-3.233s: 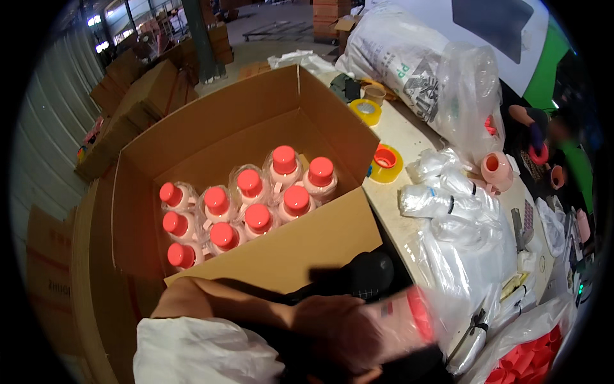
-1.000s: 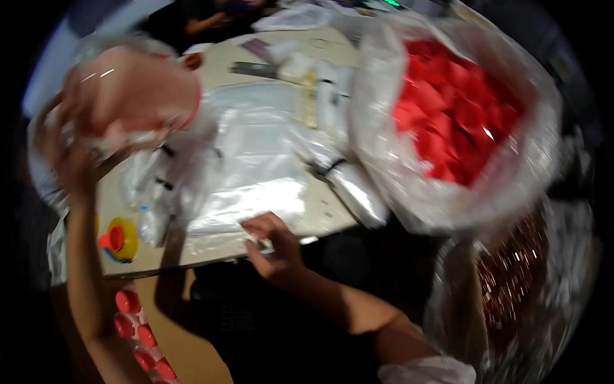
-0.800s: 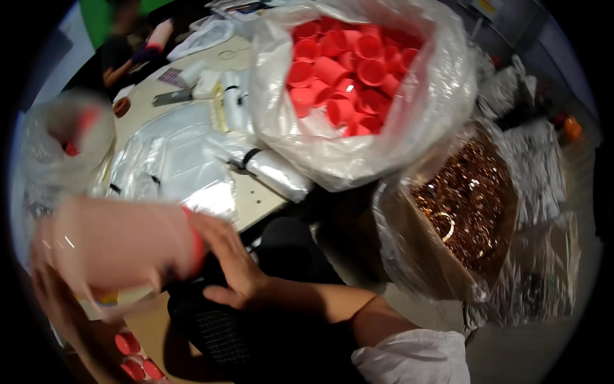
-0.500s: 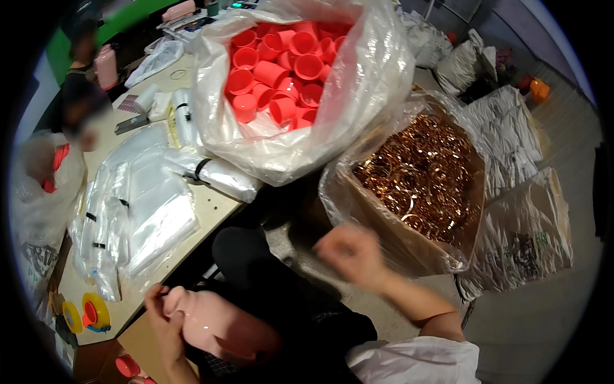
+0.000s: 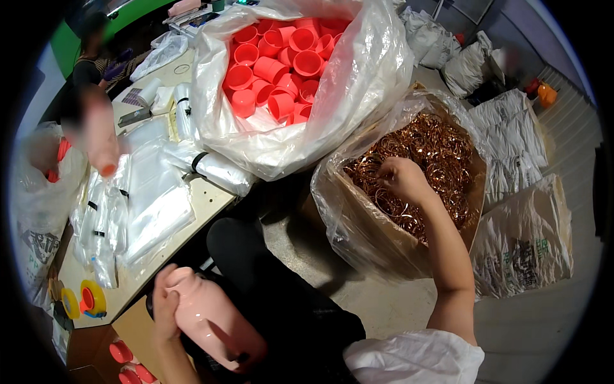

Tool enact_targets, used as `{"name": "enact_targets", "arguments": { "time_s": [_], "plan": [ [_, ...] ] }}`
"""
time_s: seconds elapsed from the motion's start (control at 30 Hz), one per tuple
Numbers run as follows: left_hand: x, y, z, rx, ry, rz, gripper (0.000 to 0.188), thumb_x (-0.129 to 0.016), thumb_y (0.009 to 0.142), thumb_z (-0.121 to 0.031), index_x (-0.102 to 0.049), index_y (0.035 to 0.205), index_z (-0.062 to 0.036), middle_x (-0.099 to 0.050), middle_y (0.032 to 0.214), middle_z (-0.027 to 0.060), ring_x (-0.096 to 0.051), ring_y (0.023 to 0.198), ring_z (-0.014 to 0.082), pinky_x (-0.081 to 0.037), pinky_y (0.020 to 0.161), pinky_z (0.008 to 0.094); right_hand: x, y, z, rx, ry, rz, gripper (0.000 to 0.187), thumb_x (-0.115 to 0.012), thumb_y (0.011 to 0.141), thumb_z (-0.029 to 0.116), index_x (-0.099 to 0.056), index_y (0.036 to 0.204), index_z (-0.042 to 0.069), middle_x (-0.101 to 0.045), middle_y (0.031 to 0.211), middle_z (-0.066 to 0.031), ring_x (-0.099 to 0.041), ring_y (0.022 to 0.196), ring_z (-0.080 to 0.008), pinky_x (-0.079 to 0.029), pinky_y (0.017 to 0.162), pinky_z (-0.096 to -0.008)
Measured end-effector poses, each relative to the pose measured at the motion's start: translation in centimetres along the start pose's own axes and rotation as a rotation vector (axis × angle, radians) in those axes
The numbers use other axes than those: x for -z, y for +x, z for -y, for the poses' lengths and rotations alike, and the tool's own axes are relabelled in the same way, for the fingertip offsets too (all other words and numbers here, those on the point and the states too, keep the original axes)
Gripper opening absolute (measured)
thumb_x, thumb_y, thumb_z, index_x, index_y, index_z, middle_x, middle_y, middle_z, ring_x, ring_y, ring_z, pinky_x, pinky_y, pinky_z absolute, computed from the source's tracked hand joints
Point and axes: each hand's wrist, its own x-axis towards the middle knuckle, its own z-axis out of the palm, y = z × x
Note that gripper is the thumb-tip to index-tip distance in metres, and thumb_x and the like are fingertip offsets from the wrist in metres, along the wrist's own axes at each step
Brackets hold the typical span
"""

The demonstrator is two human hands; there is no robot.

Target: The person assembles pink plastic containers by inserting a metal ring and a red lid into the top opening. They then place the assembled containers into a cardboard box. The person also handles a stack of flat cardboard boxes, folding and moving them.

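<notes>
Copper-coloured rings (image 5: 441, 160) fill a plastic-lined cardboard box (image 5: 384, 237) on the floor to the person's right, and the right hand (image 5: 400, 179) is down among them, fingers curled into the heap; whether it has a ring pinched I cannot tell. The left hand (image 5: 165, 310) is closed around the neck end of a pale pink bottle (image 5: 214, 323) that lies tilted across the lap, its base pointing toward the lower right. Between the two hands sits the dark-clothed lap, so the hands are well apart. Above the ring box, a big clear plastic bag (image 5: 358, 83) rests on the edge of the table (image 5: 208, 201) and holds a mass of red caps (image 5: 275, 70). Flat clear plastic bags (image 5: 150, 198) are spread over the tabletop to the left, and a yellow tape roll (image 5: 89, 299) lies near its lower corner. Below that corner, red bottle tops (image 5: 125, 358) show in a carton. At the far left another person's hand (image 5: 102, 137), blurred, holds something pink. White printed sacks (image 5: 527, 243) lean on the floor beside the ring box.
</notes>
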Motion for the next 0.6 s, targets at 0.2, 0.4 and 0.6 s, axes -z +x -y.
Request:
{"name": "enact_targets", "arguments": {
  "time_s": [0.2,0.4,0.6],
  "plan": [
    [1.2,-0.1,3.5,-0.119,0.056,-0.074,0.066,-0.058,0.097,-0.041,-0.042,0.144,0.003,-0.061,0.13,0.0138,-0.059,0.12,0.0222,-0.045,0.105,0.0361,-2.2,-2.3,13.1,0.063,1.072,-0.573,0.026,-0.065,0.095,0.007,-0.064,0.12,-0.001,-0.06,0.083,-0.0071,-0.059,0.073,-0.0158,-0.049,0.068,-0.0281],
    [1.6,-1.6,2.4,-0.21,-0.134,-0.024,0.075,-0.048,0.103,-0.051,-0.023,0.154,-0.0029,-0.053,0.139,0.0171,-0.05,0.13,0.0239,-0.039,0.111,0.0375,-12.2,2.0,32.0,-0.088,1.914,0.662,0.029,-0.059,0.092,0.003,-0.064,0.12,-0.005,-0.06,0.076,-0.0009,-0.055,0.062,-0.0083,-0.046,0.058,-0.0239],
    [2.5,-5.4,1.2,-0.315,0.008,-0.089,0.066,-0.069,0.094,-0.029,-0.039,0.149,-0.0054,-0.053,0.138,0.0119,-0.051,0.129,0.0216,-0.038,0.112,0.0369,-16.6,-1.8,39.7,0.233,1.492,0.463,0.027,-0.051,0.101,0.014,-0.072,0.1,-0.004,-0.068,0.087,-0.0068,-0.062,0.076,-0.0128,-0.051,0.073,-0.0268]
  ]
}}
